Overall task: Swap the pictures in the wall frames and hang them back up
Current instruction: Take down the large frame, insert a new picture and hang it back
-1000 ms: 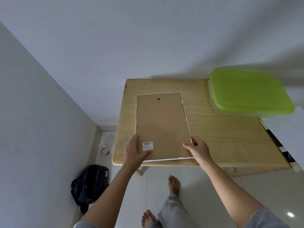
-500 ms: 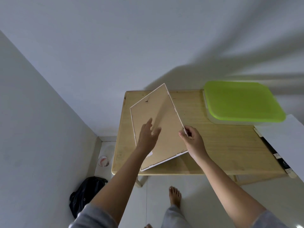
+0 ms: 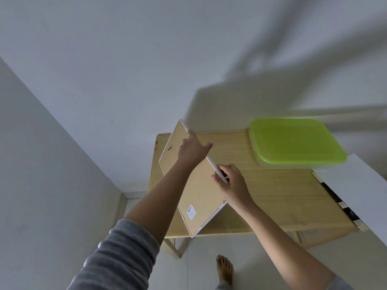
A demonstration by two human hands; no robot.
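Observation:
A picture frame (image 3: 199, 195) with a brown backing board and thin white edges is lifted off the wooden table (image 3: 272, 195), tilted steeply, back side toward me. A small white barcode sticker sits near its lower end. My left hand (image 3: 192, 150) lies on the upper part of the backing, fingers reaching over the frame's top right edge. My right hand (image 3: 229, 183) pinches the right edge at mid-height. The picture side is hidden.
A clear box with a lime green lid (image 3: 295, 142) stands at the table's back right. A white board with a black edge (image 3: 354, 195) overhangs the right side. White walls meet in a corner at left. My bare foot (image 3: 225, 268) is on the tiled floor.
The frame lay flat on the table a second ago. Both hands have raised and tilted it upward, and my left hand slid from its lower left corner to its upper part.

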